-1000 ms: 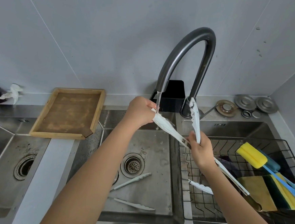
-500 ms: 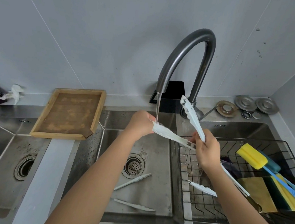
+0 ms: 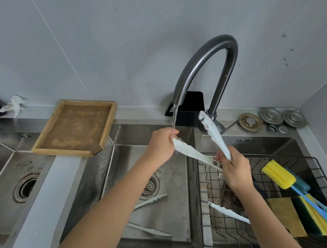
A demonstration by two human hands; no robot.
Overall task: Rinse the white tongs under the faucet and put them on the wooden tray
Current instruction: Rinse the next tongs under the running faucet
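Observation:
I hold white tongs (image 3: 191, 152) spread apart over the middle sink. My left hand (image 3: 162, 144) pinches the tip of the lower arm, right where the thin stream from the dark curved faucet (image 3: 204, 68) lands. My right hand (image 3: 233, 168) grips the tongs near the hinge, and the upper arm (image 3: 212, 133) points up toward the faucet base. The wooden tray (image 3: 76, 126) sits bare on the counter at the back left.
Another pair of white tongs (image 3: 149, 214) lies on the middle sink floor near the drain (image 3: 151, 185). A wire basket (image 3: 270, 200) in the right sink holds one more white tong arm (image 3: 230, 213), sponges and a yellow brush (image 3: 278, 176). Metal drain covers (image 3: 271, 115) sit behind.
Both hands lowered the tongs slightly under the stream. The upper arm swung left, its tip now beside the faucet base.

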